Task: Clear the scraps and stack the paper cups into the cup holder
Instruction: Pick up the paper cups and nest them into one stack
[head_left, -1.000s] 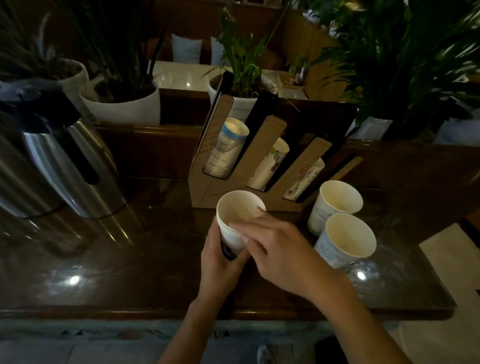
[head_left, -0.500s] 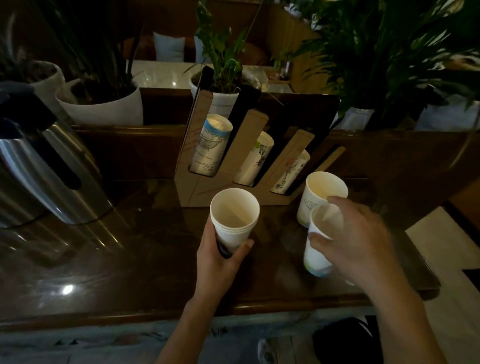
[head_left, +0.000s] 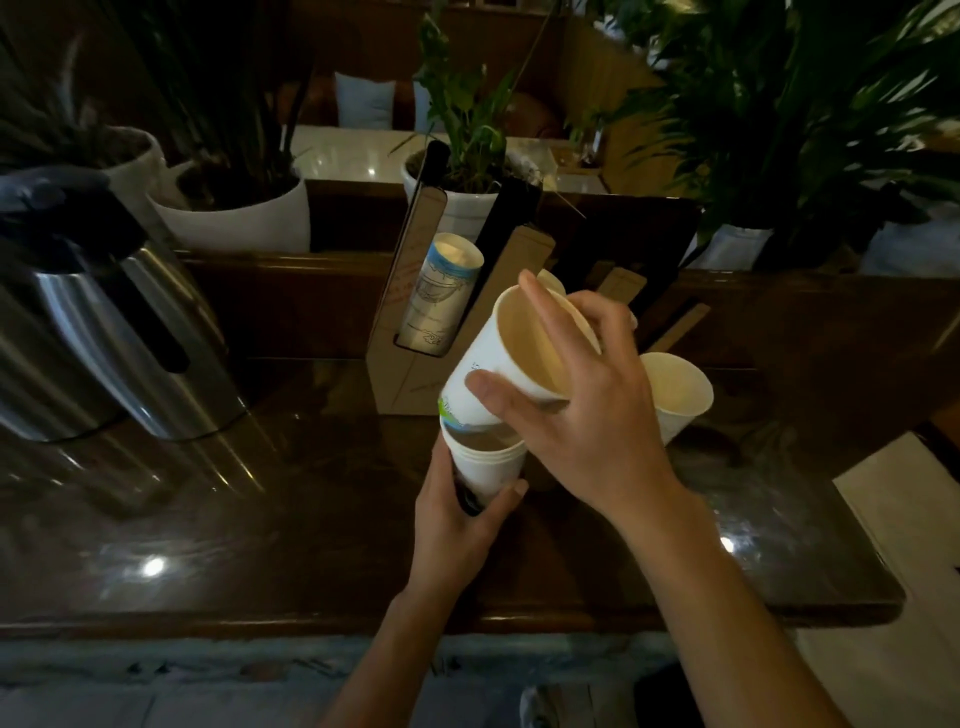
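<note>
My left hand (head_left: 457, 519) grips a small stack of white paper cups (head_left: 488, 470) just above the dark counter. My right hand (head_left: 582, 410) holds another white paper cup (head_left: 498, 374) by its rim, tilted, its base entering the mouth of the stack. One more white cup (head_left: 680, 400) stands on the counter behind my right hand. The cardboard cup holder (head_left: 400, 358) stands behind; its left slot holds a printed cup stack (head_left: 441, 291). Its other slots are mostly hidden by my right hand.
A steel thermos jug (head_left: 119, 332) stands at the left on the dark glossy counter (head_left: 260, 519). White plant pots (head_left: 234, 218) line a wooden ledge behind. The counter's right end (head_left: 883, 597) drops off to a pale floor.
My right hand has lifted a cup from the right side of the counter and carried it left over the stack in my left hand. One cup is left standing there.
</note>
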